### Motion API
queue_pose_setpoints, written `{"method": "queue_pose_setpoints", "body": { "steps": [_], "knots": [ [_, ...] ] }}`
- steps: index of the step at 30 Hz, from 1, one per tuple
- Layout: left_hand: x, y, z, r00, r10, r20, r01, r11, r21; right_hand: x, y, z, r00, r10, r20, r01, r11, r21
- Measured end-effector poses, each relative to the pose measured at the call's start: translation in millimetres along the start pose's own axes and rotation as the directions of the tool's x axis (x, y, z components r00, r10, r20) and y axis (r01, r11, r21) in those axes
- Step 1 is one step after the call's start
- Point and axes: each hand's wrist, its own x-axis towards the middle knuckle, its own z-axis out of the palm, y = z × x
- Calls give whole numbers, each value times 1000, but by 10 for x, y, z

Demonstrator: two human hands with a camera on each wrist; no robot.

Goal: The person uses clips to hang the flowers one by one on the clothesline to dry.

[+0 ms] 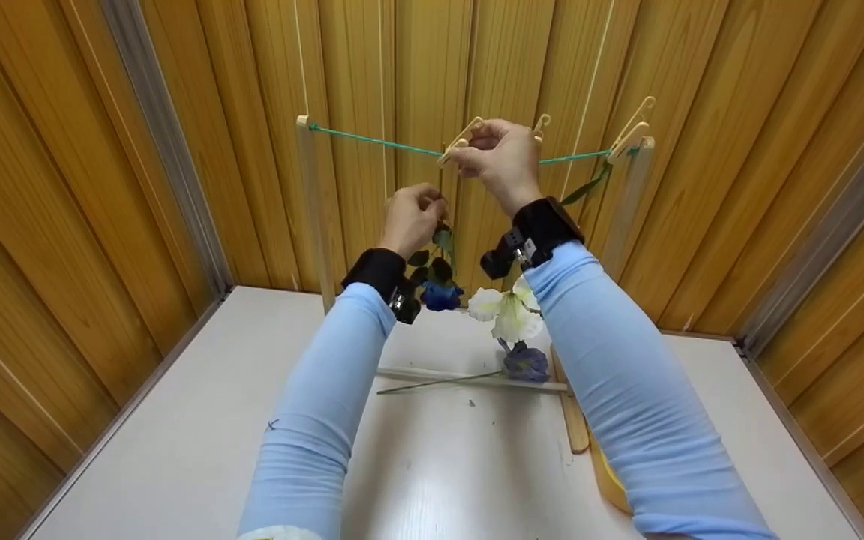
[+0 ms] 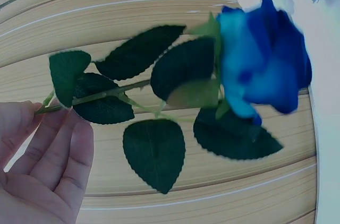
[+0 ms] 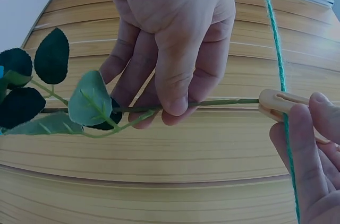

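Blue rose (image 1: pixel 442 296) hangs head-down, 5 o'clock of L hand (image 1: pixel 411 217), which pinches its stem (image 3: pixel 228 102), prob. to keep it lined up w/ clothespin (image 3: pixel 270 98) at green cord (image 1: pixel 376 141); R hand (image 1: pixel 505 159), 2 o'clock of L, pinches clothespin, prob. controlling its bite.

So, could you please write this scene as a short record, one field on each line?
Left hand: pinches the stem of a blue rose
Right hand: holds a clothespin at the green cord
Rose position: bloom downward, below the cord
Stem end: at the clothespin's tip; whether clamped, unclear
Cord support: a post at each end
White flower: right of the rose, beside the right sleeve in the head view
Purple flower: lying low, over the white table
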Motion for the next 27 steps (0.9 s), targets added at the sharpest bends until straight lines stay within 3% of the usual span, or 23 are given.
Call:
{"method": "queue_pose_setpoints", "body": {
  "steps": [19,27],
  "knots": [
    [-27,-78,28,1000,4,7,-4,1000,24,-9,-11,41,996,41,84,-40,999,-16],
    [-58,-72,46,999,-8,35,7,1000,9,-54,-28,-4,994,-14,106,27,992,-124]
  ]
}}
